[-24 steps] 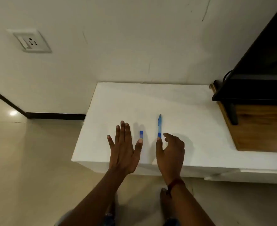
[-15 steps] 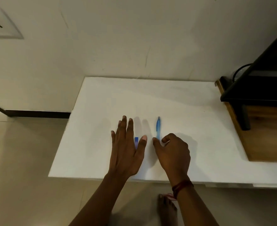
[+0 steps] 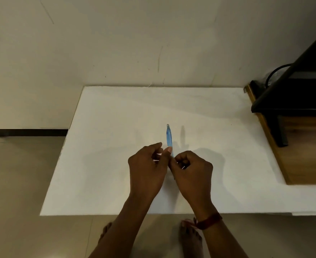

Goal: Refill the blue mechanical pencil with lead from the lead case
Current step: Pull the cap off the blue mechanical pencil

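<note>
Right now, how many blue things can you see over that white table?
1. The blue mechanical pencil, gripped at its near end by the right hand, pointing away over the table. The left hand sits beside it; the lead case may be hidden there.

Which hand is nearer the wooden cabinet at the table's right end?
Right. The right hand sits closer to the wooden cabinet, with bare table between them; the left hand is beyond it, farther left.
</note>
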